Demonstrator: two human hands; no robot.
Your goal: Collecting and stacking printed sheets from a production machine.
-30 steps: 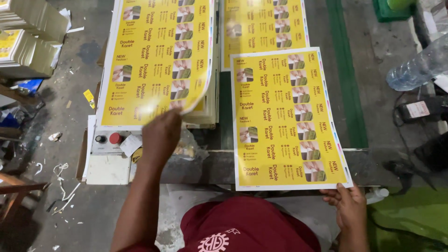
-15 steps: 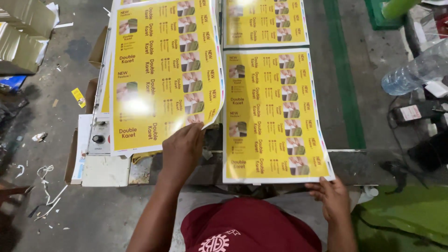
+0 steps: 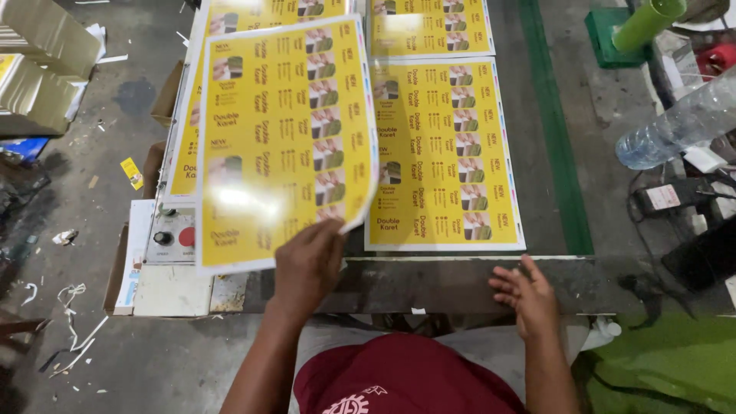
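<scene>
Two hands: both at the near edge of the counter (image 3: 460, 280).
Left hand (image 3: 307, 264): grips a glossy yellow printed sheet (image 3: 284, 138), lifted above the left stack.
Right hand (image 3: 525, 295): open, empty, fingers spread just below a flat yellow printed sheet (image 3: 445, 153).

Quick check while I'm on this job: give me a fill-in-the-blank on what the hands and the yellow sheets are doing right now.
1. The left hand lifts a glossy printed sheet whose main colour is ____.
2. The right hand is open and holds ____.
3. The flat sheet on the table lies to the ____ of the lifted one.
4. The clear plastic bottle lies at the picture's ____ edge.

Missing words: yellow; nothing; right; right
</scene>
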